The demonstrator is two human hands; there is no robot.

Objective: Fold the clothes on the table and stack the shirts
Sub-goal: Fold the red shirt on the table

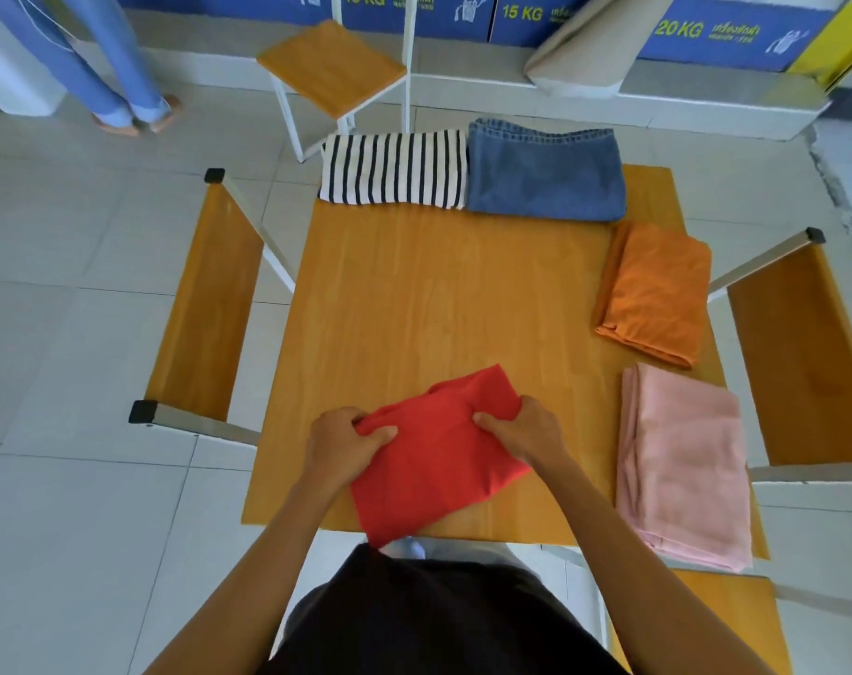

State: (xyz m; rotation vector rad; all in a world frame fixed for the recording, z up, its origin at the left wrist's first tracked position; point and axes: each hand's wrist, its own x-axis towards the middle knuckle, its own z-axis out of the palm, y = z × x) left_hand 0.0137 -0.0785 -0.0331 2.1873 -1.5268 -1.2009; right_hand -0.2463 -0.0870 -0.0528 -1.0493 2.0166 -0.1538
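Note:
A folded red shirt (438, 470) lies at the near edge of the wooden table (414, 294), its lower corner hanging over the edge. My left hand (339, 443) grips its left side and my right hand (524, 431) grips its right side. A folded black-and-white striped shirt (395, 170) and folded blue jeans (546, 172) sit side by side at the far edge. A folded orange shirt (655, 292) lies at the right, with a folded pink garment (682, 465) nearer me on the right edge.
Wooden chairs stand left (200, 304), right (799, 353) and beyond the table (331, 65). A person's legs in blue jeans (117, 70) stand at the far left on the tiled floor. Blue washing machines (511, 12) line the back wall.

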